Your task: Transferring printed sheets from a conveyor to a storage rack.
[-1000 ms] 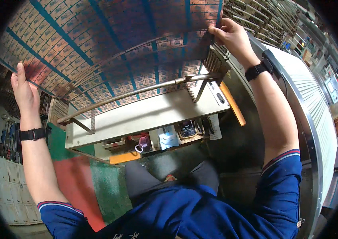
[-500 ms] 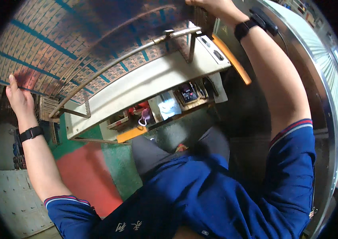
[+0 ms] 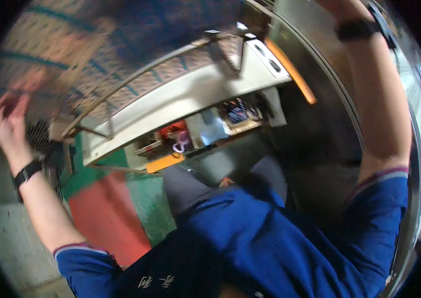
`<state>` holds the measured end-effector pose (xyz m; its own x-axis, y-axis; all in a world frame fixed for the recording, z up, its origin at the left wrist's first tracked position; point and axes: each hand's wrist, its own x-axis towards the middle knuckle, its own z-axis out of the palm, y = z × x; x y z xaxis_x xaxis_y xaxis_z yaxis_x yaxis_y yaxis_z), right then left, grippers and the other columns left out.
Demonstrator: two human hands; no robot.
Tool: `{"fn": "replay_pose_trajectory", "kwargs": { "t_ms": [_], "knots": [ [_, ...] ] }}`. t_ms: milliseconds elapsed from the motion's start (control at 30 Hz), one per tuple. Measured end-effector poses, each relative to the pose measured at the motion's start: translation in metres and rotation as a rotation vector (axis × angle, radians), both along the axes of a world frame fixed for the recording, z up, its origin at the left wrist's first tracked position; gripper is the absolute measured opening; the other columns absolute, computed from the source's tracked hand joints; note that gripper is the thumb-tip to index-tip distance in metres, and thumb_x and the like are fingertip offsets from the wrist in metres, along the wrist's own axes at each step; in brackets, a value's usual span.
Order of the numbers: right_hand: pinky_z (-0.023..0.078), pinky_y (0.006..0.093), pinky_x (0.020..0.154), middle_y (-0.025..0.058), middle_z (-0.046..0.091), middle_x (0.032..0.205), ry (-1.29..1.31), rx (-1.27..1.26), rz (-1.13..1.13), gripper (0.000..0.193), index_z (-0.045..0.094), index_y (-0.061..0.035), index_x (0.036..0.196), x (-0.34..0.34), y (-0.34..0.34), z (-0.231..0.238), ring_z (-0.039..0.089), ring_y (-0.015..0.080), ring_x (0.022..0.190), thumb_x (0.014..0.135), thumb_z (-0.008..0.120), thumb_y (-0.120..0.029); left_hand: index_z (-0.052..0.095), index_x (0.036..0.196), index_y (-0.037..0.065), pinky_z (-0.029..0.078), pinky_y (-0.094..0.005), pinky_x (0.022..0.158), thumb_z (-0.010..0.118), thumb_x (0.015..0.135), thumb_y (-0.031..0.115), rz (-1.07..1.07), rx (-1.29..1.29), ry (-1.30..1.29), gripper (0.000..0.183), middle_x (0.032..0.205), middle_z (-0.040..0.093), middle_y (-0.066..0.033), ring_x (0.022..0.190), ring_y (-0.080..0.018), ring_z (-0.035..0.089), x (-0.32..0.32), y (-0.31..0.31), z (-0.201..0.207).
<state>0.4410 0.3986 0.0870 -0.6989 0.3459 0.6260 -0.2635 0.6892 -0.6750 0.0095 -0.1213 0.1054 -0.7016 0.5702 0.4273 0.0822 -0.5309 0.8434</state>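
Note:
A large shiny sheet (image 3: 136, 25), copper-toned with rows of small printed shapes and teal bands, fills the upper left, blurred by motion. At its left edge is my left hand (image 3: 11, 121), fingers bent around the edge and reflected in the glossy surface. My right hand (image 3: 342, 7) is raised at the top rim, to the right of the sheet; its fingers are cut off by the picture's edge. A dark wristband sits on each wrist. Below the sheet stands a long white bench (image 3: 165, 114) with a bent metal rail (image 3: 141, 72) above it.
An open shelf under the bench holds a dark device (image 3: 237, 113), a pale blue cloth-like item (image 3: 214, 130) and a pink item with a white loop (image 3: 181, 141). Orange strips (image 3: 292, 74) edge the bench. Red floor (image 3: 106, 213) borders green. A metal-edged panel rises at right.
My right hand has moved right and up, partly out of the picture. My left hand has shifted slightly left and down. The sheet has moved and is now smeared.

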Motion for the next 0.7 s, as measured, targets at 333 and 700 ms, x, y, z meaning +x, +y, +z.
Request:
{"fn": "replay_pose_trajectory", "kwargs": {
  "t_ms": [333,700],
  "knots": [
    [0.044,0.0239,0.088,-0.0011,0.064,0.103,-0.11,0.151,-0.035,0.031,0.063,-0.0059,0.113,-0.001,0.062,-0.013,0.058,0.0073,0.095,0.095,0.061,-0.031,0.056,0.1,0.003,0.052,-0.0493,0.089,0.052,0.1,0.022,0.418,0.249,0.115,0.019,0.097,0.063,-0.01,0.092,-0.0256,0.064,0.074,0.099,-0.046],
    [0.047,0.0251,0.09,0.0034,0.064,0.111,-0.149,-0.025,-0.076,0.038,0.058,-0.0042,0.123,-0.011,0.086,-0.016,0.06,0.0096,0.102,0.094,0.062,-0.028,0.051,0.09,0.01,0.056,-0.0416,0.059,0.052,0.099,0.035,0.495,0.107,0.069,0.026,0.077,0.059,-0.0075,0.071,-0.0242,0.063,0.108,0.129,-0.038]
  ]
}}
